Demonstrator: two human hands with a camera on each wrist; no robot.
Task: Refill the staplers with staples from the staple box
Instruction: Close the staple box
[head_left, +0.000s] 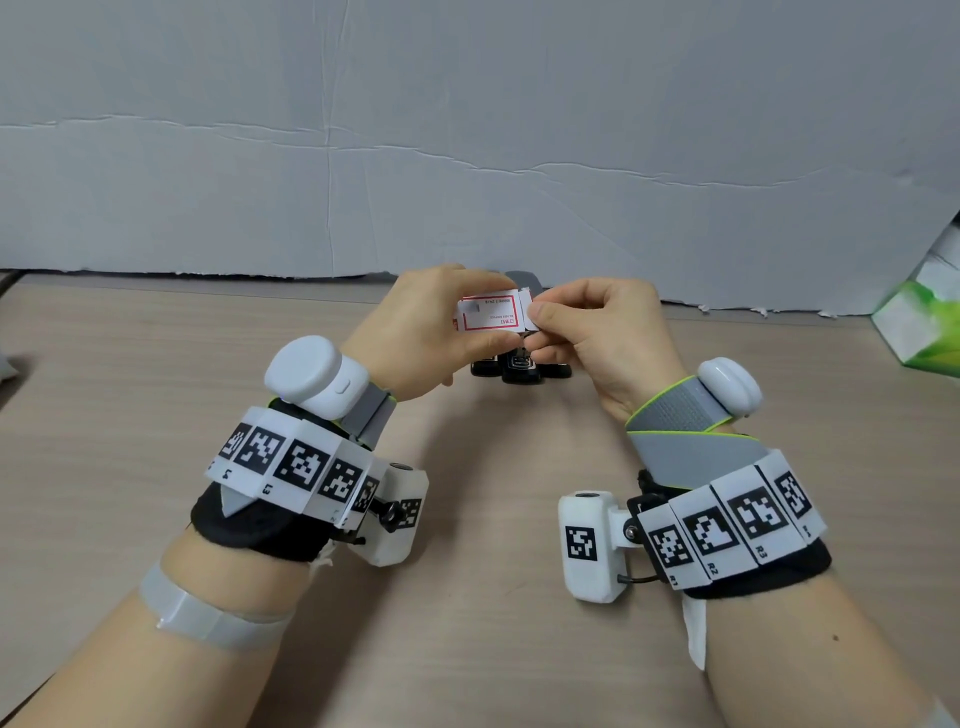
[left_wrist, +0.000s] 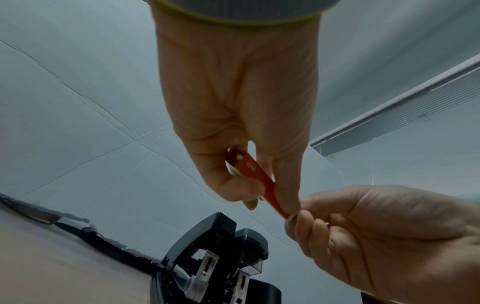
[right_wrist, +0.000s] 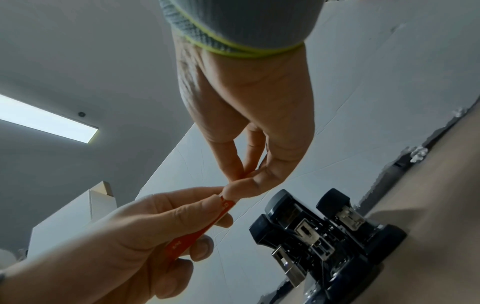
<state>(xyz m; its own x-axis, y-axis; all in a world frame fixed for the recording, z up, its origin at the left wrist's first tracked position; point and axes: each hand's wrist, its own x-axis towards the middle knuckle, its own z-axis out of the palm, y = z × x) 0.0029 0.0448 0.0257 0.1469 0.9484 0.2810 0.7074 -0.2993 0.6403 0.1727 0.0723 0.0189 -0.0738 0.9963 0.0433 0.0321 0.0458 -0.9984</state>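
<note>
My left hand (head_left: 415, 332) grips the small white-and-red cardboard staple box (head_left: 491, 313), held above the worktop (head_left: 156, 415) with its long axis running left-right between the hands. Right hand (head_left: 597, 332) pinches the box's right end flap, so it's nearer the opening. Just beyond and below sit the black plastic staplers (right_wrist: 322, 236), hinged open, magazines exposed. My read: staples come out rightward.

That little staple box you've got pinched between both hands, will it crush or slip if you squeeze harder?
The staple box looks like thin card, so its walls probably give under a hard squeeze. The left hand grips its flat faces, which likely holds steady. The right hand pinches its end flap; that could tear if yanked.
</note>
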